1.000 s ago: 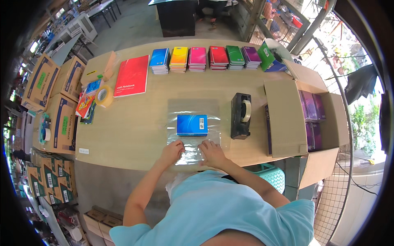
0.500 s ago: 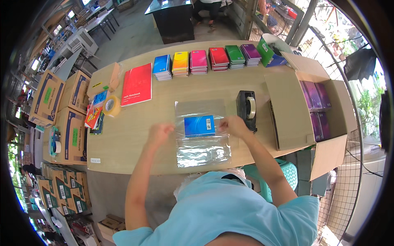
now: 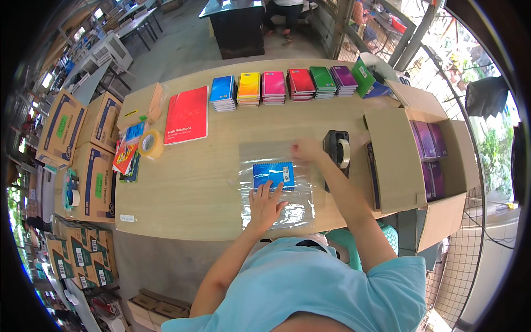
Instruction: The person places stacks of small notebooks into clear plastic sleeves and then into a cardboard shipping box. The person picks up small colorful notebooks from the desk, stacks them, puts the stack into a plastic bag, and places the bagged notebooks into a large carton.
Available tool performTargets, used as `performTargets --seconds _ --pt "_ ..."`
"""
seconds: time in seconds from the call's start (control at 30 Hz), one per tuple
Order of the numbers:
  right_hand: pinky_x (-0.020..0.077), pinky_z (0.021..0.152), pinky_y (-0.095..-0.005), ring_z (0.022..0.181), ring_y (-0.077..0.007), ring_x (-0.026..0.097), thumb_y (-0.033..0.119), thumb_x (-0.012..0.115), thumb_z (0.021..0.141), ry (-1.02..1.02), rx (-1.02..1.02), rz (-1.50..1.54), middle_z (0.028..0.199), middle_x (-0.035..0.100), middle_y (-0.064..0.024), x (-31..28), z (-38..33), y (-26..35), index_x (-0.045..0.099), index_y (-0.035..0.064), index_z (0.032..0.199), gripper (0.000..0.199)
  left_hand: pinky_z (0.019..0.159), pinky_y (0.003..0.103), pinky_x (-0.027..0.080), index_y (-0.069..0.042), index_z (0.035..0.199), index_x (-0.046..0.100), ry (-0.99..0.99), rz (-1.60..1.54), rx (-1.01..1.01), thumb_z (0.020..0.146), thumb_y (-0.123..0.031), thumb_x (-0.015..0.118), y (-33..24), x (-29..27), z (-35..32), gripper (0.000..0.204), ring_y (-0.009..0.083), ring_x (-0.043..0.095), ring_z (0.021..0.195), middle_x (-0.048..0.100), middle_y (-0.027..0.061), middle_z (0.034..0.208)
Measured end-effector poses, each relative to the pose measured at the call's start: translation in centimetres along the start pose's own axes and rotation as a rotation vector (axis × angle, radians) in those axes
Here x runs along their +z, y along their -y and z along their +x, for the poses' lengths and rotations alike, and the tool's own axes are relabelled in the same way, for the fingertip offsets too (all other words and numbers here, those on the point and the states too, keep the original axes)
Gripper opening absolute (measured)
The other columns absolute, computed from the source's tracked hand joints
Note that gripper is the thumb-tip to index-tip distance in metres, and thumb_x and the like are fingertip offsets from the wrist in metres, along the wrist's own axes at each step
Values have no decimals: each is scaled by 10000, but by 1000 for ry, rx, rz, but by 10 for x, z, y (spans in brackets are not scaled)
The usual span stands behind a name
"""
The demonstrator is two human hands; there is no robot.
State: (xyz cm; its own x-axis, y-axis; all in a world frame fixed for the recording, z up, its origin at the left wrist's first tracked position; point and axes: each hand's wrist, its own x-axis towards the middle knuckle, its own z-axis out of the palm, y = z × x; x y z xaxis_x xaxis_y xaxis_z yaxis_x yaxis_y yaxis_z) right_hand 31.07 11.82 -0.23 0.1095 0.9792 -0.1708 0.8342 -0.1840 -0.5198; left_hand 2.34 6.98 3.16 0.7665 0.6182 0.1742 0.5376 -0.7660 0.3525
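Note:
A small blue spiral notebook [image 3: 273, 175] lies inside a clear plastic bag [image 3: 276, 182] on the wooden table [image 3: 210, 182]. My left hand [image 3: 265, 203] rests flat on the bag just below the notebook, fingers spread. My right hand [image 3: 306, 150] pinches the bag's upper right corner, close to a black tape dispenser [image 3: 338, 152].
Stacks of coloured notebooks [image 3: 285, 86] line the far edge. A large red notebook [image 3: 187, 115], a roll of tape [image 3: 150, 144] and small packets sit at the left. An open cardboard box [image 3: 420, 160] with purple notebooks stands on the right; more boxes [image 3: 83, 155] sit on the left.
My left hand moved from the bag's left edge down onto the bag below the notebook. My right hand stayed near the tape dispenser at the bag's upper right corner.

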Motion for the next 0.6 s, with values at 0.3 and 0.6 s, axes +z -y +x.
performTargets --seconds 0.3,0.6 --pt "528 535 -394 717 -230 677 772 439 862 439 201 99 741 690 -111 15 46 56 741 52 773 786 1084 614 275 -198 1381 536 -50 1 -41 810 -404 744 -4 13 -7 642 401 385 1323 415 171 1419" --pt "536 687 -479 812 -307 678 622 488 901 210 78 73 845 705 -146 48 48 20 751 66 812 621 1082 668 250 -248 1453 465 17 -3 -62 815 -394 743 -14 11 -25 711 428 319 1394 337 182 1496"
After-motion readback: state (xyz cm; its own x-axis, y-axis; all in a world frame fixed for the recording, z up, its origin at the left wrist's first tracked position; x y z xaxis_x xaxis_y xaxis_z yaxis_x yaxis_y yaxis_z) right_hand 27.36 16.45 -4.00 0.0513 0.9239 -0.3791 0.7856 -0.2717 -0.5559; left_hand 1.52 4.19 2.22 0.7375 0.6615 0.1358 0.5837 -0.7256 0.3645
